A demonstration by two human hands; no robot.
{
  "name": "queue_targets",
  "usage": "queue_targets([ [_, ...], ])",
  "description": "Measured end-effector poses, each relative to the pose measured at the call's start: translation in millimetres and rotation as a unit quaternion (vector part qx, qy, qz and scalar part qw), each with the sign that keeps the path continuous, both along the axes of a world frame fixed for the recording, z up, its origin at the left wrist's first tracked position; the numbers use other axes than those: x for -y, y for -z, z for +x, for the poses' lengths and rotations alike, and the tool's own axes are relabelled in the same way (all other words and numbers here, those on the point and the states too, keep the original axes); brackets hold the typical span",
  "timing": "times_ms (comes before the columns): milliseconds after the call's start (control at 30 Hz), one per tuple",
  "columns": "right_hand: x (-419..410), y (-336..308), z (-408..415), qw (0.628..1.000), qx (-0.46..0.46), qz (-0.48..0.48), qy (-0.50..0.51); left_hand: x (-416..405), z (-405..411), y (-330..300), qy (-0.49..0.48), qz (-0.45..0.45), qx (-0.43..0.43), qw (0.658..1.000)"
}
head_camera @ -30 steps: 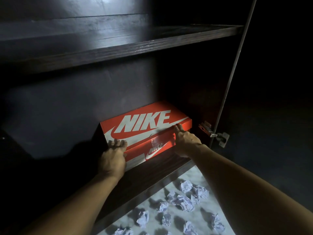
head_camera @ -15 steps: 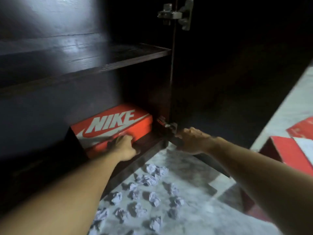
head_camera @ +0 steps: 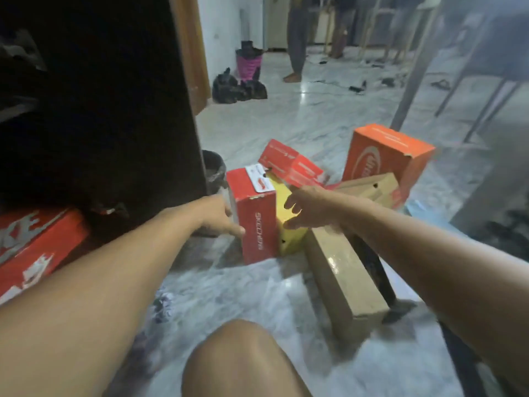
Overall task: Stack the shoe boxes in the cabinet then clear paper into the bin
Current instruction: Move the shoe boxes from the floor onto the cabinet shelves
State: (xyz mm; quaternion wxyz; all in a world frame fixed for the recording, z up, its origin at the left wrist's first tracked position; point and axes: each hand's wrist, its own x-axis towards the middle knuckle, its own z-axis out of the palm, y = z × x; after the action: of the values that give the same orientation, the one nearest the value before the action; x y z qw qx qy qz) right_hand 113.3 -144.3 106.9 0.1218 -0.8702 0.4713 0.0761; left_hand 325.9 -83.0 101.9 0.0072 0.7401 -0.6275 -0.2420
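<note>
A person's left hand [head_camera: 221,217] presses against the left side of an upright red Skechers shoe box [head_camera: 256,219] on the marble floor [head_camera: 286,287], fingers hidden behind it, so the grip cannot be judged. The right hand [head_camera: 307,209], fingers spread and released, reaches toward the box's right side. The box stands on end, directly ahead between both hands; the dark cabinet [head_camera: 114,110] lies to the left.
</note>
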Motion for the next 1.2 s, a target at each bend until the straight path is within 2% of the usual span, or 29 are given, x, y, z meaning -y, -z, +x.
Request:
queue_targets([
  [233,-45.8,-0.1,-159.3,0.989,0.004,0.034,0.142,10.6,-156.8,12.1,0.15,0.022,-0.021,0.988],
  [400,-75.0,25.9,-252.7,0.962,-0.01,0.062,0.266,1.3,-252.8,36.8,0.232,0.036,-0.026,0.972],
  [667,-132.7,87.6,-368.2,0.899,0.021,0.098,0.426,-28.2,-377.6,90.1,0.278,0.07,-0.109,0.952],
  [933,-172.8,166.8,-401.1,0.812,-0.016,0.149,0.565,-35.5,-431.6,140.1,0.281,0.06,-0.137,0.948],
  [1033,-177.0,180.9,-390.5,0.809,-0.029,0.123,0.573,-28.4,-437.3,147.9,0.262,0.056,-0.149,0.952],
  [1200,-190.9,190.8,-379.5,0.827,-0.039,0.105,0.551,-19.8,-442.5,150.9,0.232,0.029,-0.167,0.958],
])
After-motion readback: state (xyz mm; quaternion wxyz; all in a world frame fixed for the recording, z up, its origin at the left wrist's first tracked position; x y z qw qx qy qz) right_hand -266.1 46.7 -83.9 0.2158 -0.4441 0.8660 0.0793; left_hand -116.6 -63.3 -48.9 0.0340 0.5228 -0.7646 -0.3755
